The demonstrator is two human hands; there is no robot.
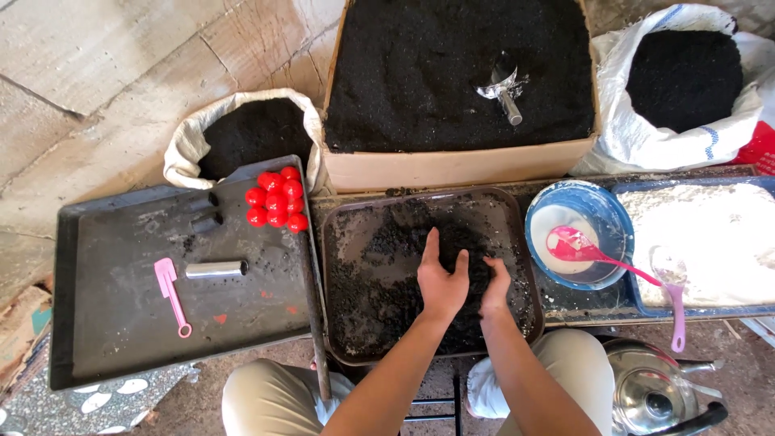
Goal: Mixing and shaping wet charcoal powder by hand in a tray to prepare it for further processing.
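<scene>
Black powder mix [379, 266] heaped loosely in the brown tray [339, 242] on the desk; judged light, crumbly, non-cohesive, best scooped from beneath with cupped palms; left hand [441, 282] and right hand [494, 292] press side by side into the heap, fingers loosely spread, grasping nothing firm; red balls [276, 207] lie well apart on the grey tray [105, 323].

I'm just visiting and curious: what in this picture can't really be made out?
All from the head view:
- Fingertips of the right hand: sunk in the black powder of the brown tray.
- What lies under the left hand: covered by the palm.
- Metal kettle: cut off by the bottom edge.
- Metal scoop: its bowl is half buried in the powder.
- White sack: its depth is hidden by its contents.
</scene>
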